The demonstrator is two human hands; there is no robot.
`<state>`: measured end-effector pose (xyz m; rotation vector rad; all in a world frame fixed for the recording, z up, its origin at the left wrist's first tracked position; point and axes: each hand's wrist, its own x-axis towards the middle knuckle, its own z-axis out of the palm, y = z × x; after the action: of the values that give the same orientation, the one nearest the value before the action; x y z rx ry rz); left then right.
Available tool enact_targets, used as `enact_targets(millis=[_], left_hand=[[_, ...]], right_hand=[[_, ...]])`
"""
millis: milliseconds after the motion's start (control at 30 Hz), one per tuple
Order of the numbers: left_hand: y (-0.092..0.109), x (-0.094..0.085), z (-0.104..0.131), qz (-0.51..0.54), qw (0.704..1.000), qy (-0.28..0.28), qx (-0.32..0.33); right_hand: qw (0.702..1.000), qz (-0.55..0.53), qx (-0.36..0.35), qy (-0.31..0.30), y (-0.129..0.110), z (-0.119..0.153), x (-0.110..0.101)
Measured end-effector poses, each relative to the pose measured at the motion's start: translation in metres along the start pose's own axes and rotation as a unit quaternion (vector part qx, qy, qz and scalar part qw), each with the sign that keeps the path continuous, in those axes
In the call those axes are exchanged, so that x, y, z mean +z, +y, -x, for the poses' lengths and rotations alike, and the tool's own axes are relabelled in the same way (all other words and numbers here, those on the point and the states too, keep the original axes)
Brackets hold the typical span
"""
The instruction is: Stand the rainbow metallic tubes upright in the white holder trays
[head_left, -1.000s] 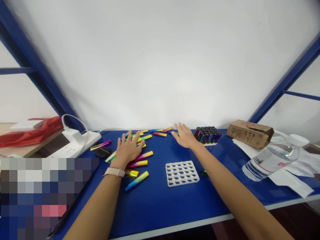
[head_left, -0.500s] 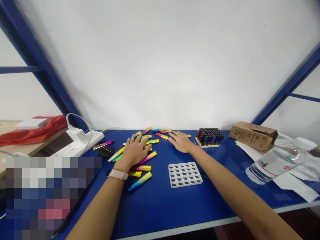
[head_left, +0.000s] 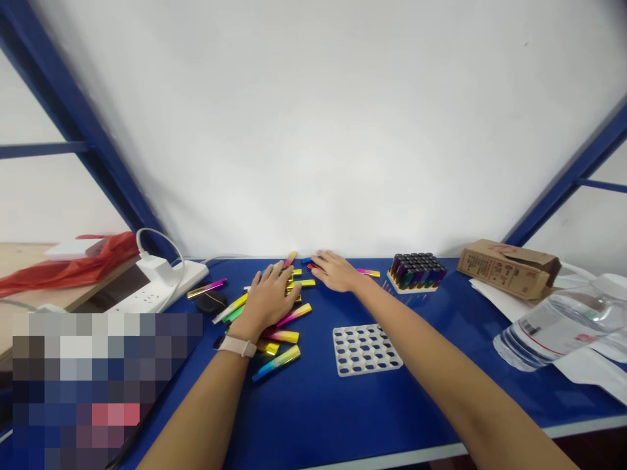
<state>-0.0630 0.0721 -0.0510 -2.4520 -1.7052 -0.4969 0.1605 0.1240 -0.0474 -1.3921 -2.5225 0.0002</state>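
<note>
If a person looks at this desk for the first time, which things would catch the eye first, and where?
Probably the shiny, multicoloured sticks, scattered under and around the left hand, with the right hand farther back, near the wall. Next might be the white perforated tray, flat on the blue table before the person, and the block of upright, dark-topped pieces farther back, on the right.

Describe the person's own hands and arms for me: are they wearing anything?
The left hand and right hand are both human and ungloved. No sleeve shows on the left arm or right arm. The left wrist wears a pale pinkish band with a dark piece at its outer edge, perhaps a watch. No band shows on the right wrist.
</note>
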Motion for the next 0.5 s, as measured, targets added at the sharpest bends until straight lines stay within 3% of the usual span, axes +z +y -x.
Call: enact_targets(millis=[133, 333, 500], left_hand=[[0.004, 0.002, -0.006, 0.005, 1.0, -0.009, 0.014], [0.012, 0.002, -0.01, 0.001, 0.999, -0.024, 0.021], [0.007, -0.003, -0.004, 0.034, 0.998, -0.023, 0.054]], right_hand=[[0.999, 0.016, -0.014, -0.031, -0.009, 0.008, 0.001], [0.996, -0.008, -0.039, -0.074, -0.026, 0.039, -0.018], [0.998, -0.04, -0.01, -0.039, -0.025, 0.062, -0.042]])
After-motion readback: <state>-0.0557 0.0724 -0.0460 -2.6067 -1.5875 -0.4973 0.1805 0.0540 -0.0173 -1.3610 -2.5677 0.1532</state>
